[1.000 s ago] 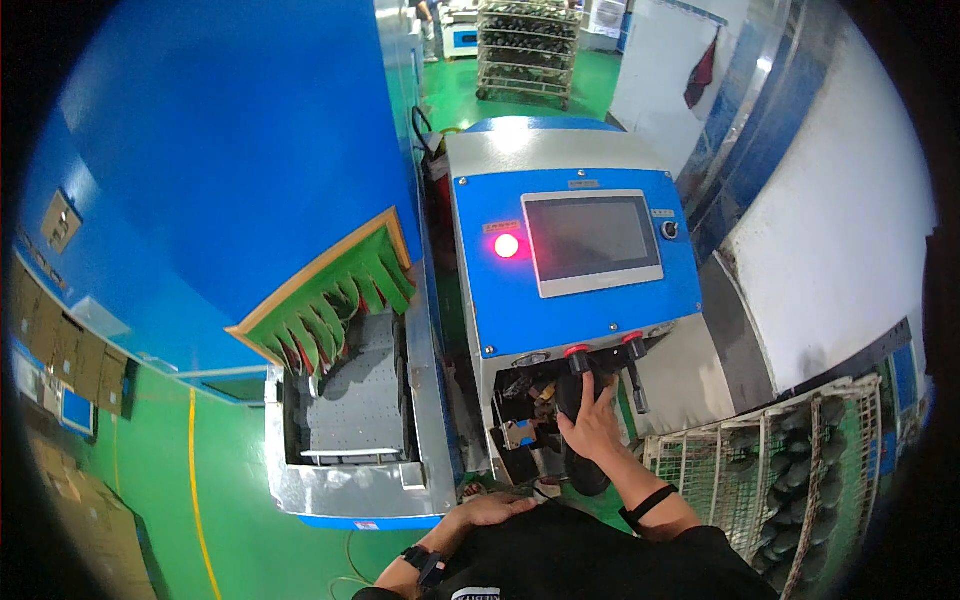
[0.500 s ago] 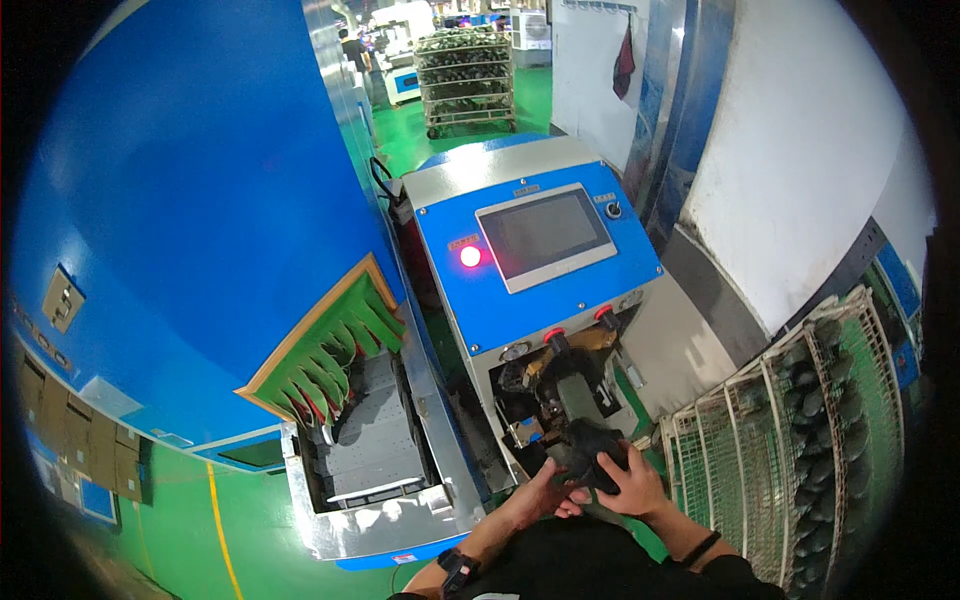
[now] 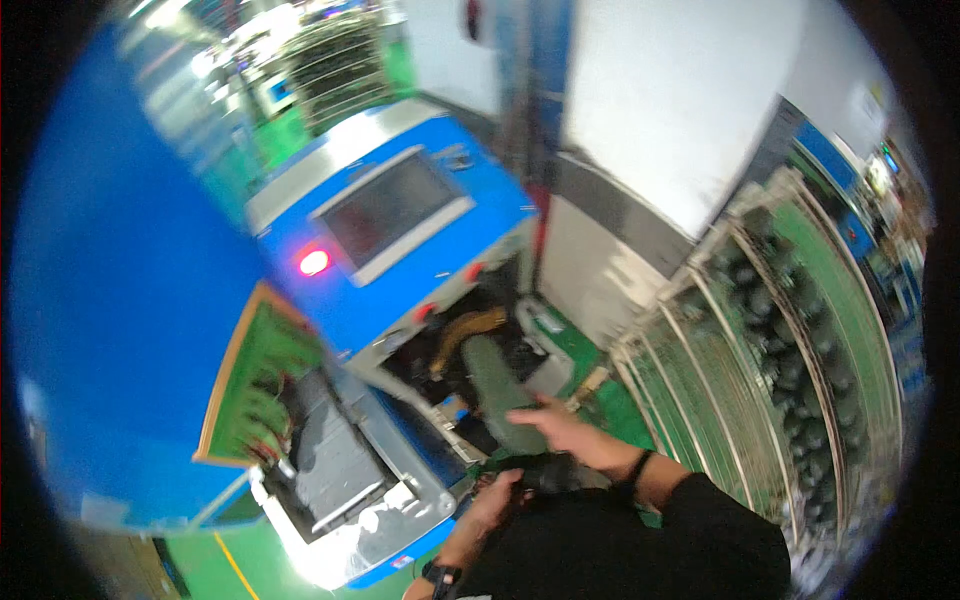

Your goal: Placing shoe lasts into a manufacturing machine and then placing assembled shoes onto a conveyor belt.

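Note:
My left hand (image 3: 492, 502) is low at the middle, its fingers closed around the near end of a dark, shoe-like piece (image 3: 552, 472). Most of this piece lies below my right wrist, and blur hides its exact shape. My right hand (image 3: 570, 435) reaches left above it, fingers stretched out and apart, over the near end of a long green rounded form (image 3: 492, 375). That form projects toward me from the opening of a blue and beige machine (image 3: 390, 300). Whether my right fingers press on the form is unclear.
A conveyor (image 3: 335, 445) with a green strip curtain (image 3: 255, 390) stands left, beside a large blue cabinet (image 3: 130, 290). On the right, a wire rack (image 3: 680, 370) holds several dark shoe-like pieces. The machine has a screen (image 3: 395, 210) and a lit red lamp (image 3: 314, 263).
My view has swung right, so the machine appears further left. Both hands were together on the dark piece; now my right hand is over the green form, and the dark piece is lower.

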A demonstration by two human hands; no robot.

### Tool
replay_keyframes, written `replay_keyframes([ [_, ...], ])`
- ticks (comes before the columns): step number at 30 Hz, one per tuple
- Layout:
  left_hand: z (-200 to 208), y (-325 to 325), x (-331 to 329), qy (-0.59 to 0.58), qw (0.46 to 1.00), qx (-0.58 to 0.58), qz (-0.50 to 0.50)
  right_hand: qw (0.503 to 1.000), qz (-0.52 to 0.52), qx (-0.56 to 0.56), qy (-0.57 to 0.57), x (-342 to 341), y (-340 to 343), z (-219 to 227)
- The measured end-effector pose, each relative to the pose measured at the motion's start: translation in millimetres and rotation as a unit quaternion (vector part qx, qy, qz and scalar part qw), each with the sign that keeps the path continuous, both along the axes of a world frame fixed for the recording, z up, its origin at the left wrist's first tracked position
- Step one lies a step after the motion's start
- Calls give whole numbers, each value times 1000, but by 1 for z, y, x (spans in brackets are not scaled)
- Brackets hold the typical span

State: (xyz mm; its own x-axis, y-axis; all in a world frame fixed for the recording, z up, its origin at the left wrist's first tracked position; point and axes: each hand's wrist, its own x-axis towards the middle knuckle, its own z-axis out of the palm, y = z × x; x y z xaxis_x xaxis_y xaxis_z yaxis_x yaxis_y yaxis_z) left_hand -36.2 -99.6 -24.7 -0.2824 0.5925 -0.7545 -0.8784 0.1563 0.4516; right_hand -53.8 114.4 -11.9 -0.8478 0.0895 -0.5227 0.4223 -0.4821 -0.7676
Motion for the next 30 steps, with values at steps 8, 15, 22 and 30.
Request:
replay_keyframes([
  [8,10,-19,-17,127,973,11,192,931,106,326,126,71,112,23],
  [15,48,49,-17,278,950,-143,-5,792,-270,485,-255,210,211,-72],
  [22,82,147,5,356,897,-245,-97,614,-1,599,-515,267,420,-218],
  [30,65,181,2,310,909,-271,-62,761,-464,381,-246,279,535,-354],
])
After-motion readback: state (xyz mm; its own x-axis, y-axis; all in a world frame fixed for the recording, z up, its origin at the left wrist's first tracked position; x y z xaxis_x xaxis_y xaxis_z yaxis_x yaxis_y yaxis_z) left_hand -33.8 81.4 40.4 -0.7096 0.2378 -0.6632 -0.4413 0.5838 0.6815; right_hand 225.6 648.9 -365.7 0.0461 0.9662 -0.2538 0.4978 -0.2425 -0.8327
